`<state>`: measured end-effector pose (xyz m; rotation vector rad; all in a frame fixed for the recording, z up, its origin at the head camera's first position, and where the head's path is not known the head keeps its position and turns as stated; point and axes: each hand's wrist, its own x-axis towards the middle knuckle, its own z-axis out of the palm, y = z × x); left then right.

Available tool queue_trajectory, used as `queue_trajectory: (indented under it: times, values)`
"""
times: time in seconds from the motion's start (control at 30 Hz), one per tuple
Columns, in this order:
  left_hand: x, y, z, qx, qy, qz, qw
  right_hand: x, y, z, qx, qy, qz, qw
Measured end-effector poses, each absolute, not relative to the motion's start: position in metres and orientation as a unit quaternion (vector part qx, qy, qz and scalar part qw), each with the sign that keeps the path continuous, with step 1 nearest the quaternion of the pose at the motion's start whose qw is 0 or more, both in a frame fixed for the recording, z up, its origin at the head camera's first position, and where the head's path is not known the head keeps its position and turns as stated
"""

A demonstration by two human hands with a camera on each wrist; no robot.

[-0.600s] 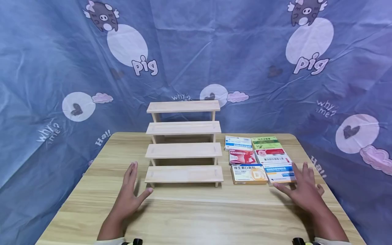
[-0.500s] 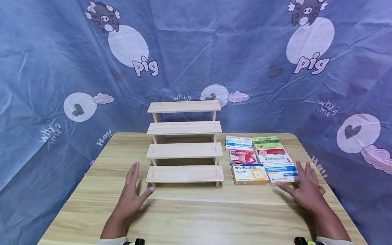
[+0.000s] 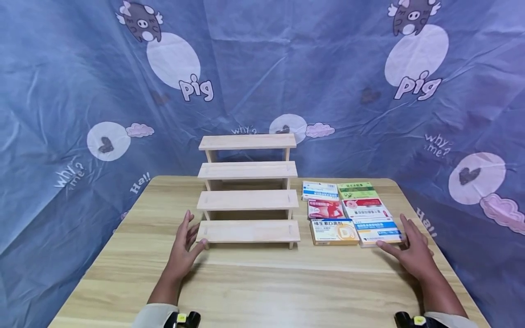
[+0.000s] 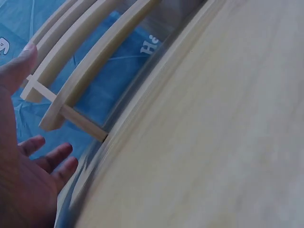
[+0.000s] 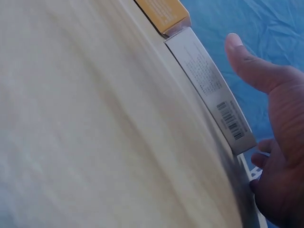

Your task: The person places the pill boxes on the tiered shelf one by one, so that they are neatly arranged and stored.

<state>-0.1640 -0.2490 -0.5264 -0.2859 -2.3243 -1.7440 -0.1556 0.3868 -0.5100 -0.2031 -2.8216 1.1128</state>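
Note:
A wooden stand with several stepped shelves stands at the centre-left of the table. By the left end of its lowest shelf is my left hand, thumb apart from fingers and nothing held; the left wrist view shows the fingers loosely bent beside the stand. Medicine boxes lie in two columns to the right. My right hand is at the right end of the front blue-and-white box, thumb by its front corner. The right wrist view shows that box's barcoded side with no grip on it; contact cannot be told.
Beside the front blue-and-white box lies a vitamin D box. Behind are a red box, a red-and-white box, a green box and another blue-and-white box. A blue patterned cloth hangs around the wooden table.
My left hand has moved right and slightly forward, close to the stand's lowest shelf. My right hand has shifted slightly right along the front box. The stand and boxes stay where they were.

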Motion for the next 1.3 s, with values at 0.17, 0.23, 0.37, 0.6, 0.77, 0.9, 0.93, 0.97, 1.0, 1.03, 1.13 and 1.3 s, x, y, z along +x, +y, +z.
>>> queue_trajectory:
  times: [0.17,0.23,0.37,0.6,0.77,0.9,0.93,0.97,1.0,1.03,1.13,1.3]
  values:
    - [-0.173,-0.245,-0.526,-0.087,-0.779,-0.614,0.089,-0.154,0.392,-0.517,-0.039,-0.916,0.395,0.061]
    - [-0.176,-0.244,-0.526,-0.081,-0.78,-0.615,0.084,-0.153,0.393,-0.52,-0.023,-0.912,0.404,0.07]
    - [-0.182,-0.243,-0.528,-0.087,-0.774,-0.621,0.089,-0.151,0.394,-0.522,-0.007,-0.91,0.407,0.076]
    - [-0.186,-0.241,-0.528,-0.115,-0.774,-0.616,0.087,-0.154,0.396,-0.518,-0.03,-0.918,0.391,0.061]
    - [-0.186,-0.241,-0.53,-0.127,-0.784,-0.601,0.082,-0.155,0.395,-0.518,-0.021,-0.92,0.386,0.064]
    - [-0.184,-0.241,-0.53,-0.128,-0.785,-0.602,0.075,-0.155,0.395,-0.517,-0.024,-0.925,0.375,0.059]
    - [-0.184,-0.241,-0.53,-0.129,-0.786,-0.601,0.072,-0.155,0.394,-0.516,-0.025,-0.925,0.375,0.058]
    - [-0.184,-0.241,-0.53,-0.129,-0.788,-0.599,0.068,-0.155,0.395,-0.516,-0.026,-0.925,0.374,0.058]
    - [-0.184,-0.241,-0.53,-0.129,-0.789,-0.598,0.063,-0.155,0.394,-0.516,-0.028,-0.926,0.373,0.059]
    - [-0.184,-0.242,-0.53,-0.129,-0.791,-0.595,0.06,-0.155,0.394,-0.516,-0.028,-0.925,0.374,0.06]
    - [-0.183,-0.243,-0.529,-0.134,-0.797,-0.586,0.055,-0.155,0.393,-0.517,-0.03,-0.925,0.372,0.064]
    - [-0.182,-0.247,-0.526,-0.132,-0.803,-0.58,0.048,-0.157,0.391,-0.518,-0.033,-0.929,0.362,0.071]
